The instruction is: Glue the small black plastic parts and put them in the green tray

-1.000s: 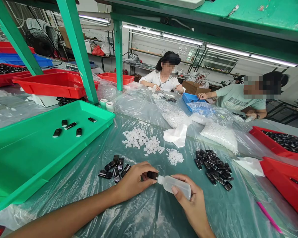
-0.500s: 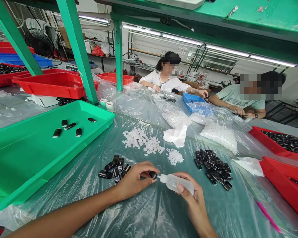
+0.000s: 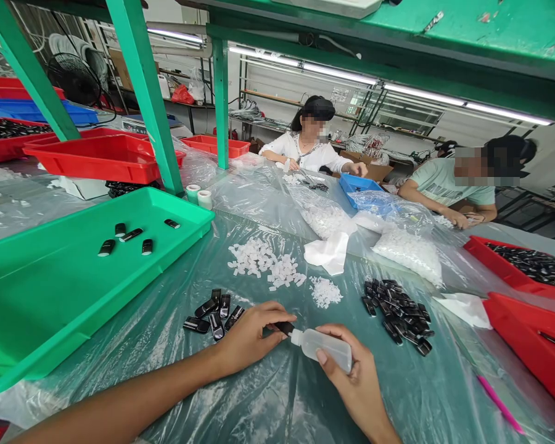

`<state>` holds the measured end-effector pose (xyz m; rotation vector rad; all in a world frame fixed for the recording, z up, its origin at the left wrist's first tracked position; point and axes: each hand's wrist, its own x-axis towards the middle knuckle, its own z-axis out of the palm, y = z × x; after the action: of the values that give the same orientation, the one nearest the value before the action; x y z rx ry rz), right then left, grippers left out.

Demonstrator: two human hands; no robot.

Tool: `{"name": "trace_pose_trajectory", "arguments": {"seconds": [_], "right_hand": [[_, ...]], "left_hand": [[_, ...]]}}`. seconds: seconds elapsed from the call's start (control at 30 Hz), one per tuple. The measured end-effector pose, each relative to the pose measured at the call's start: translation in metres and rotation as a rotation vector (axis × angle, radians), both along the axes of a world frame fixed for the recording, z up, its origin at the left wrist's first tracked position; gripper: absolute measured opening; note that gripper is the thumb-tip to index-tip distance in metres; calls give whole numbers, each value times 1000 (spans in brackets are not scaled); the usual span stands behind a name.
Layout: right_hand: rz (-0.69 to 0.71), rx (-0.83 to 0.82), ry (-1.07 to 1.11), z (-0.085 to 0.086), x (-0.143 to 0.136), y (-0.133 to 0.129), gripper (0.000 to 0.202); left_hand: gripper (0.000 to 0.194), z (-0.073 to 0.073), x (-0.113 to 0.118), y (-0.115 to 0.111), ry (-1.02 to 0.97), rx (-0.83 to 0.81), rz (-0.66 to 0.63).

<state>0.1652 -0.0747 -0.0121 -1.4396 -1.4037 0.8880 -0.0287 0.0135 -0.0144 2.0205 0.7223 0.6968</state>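
Note:
Between the thumb and fingers of my left hand (image 3: 252,336) is a small black plastic casing (image 3: 285,327). My right hand (image 3: 351,364) is wrapped round a translucent squeeze bottle (image 3: 326,346), tilted on its side. The bottle's white tip points left and meets the end of the casing. Left of my left hand lies a small group of black casings (image 3: 216,313). A larger heap of black casings (image 3: 395,308) lies to the right, beyond my right hand. Ahead are piles of small white pieces (image 3: 254,256) and a pile of finer white bits (image 3: 325,291).
A green tray (image 3: 185,246) holding several black casings stands at left. Red trays (image 3: 513,320) line the right side, near a pink pen-like stick (image 3: 499,404). Bags of white pieces (image 3: 409,253) lie ahead. Two people work across the table; a green post (image 3: 143,92) rises at left.
The bottle has moved left, so its tip now meets the casing. The casing in my left hand has turned slightly. Across the table, both co-workers' arms have shifted.

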Motion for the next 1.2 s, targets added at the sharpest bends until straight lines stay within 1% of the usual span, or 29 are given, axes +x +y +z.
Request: {"name": "trace_pose_trajectory", "arguments": {"seconds": [0.1, 0.23, 0.33, 0.43, 0.53, 0.67, 0.77, 0.87, 1.0, 1.1, 1.2], "right_hand": [[15, -8, -37, 1, 1, 0, 20], [-13, -17, -20, 5, 4, 1, 22], [-41, -21, 94, 5, 6, 3, 24], [-57, -12, 282, 1, 10, 5, 27], [-90, -23, 432, -3, 14, 6, 32], [-125, -12, 520, -6, 19, 7, 37], [-117, -1, 542, -5, 20, 7, 36], [-101, 1, 547, -2, 18, 8, 34], [-88, -13, 525, -2, 16, 9, 35], [-81, -44, 485, -3, 15, 8, 34], [-56, -77, 389, -3, 13, 8, 32]], "left_hand": [[40, -1, 0, -1, 40, 41, 1], [36, 0, 1, -1, 11, -7, -11], [29, 2, 2, 0, -81, -116, -25], [22, 3, 2, 0, -171, -236, -71], [22, 3, 1, -1, -228, -300, -104], [21, 2, 2, -2, -253, -354, -98], [14, 2, 2, -3, -224, -343, -55], [7, 1, 1, -3, -128, -267, -12], [13, -1, 0, -3, -9, -141, 54], [14, -2, 1, -1, -8, -161, 80], [15, -1, 1, 0, -7, -200, 65]]}}
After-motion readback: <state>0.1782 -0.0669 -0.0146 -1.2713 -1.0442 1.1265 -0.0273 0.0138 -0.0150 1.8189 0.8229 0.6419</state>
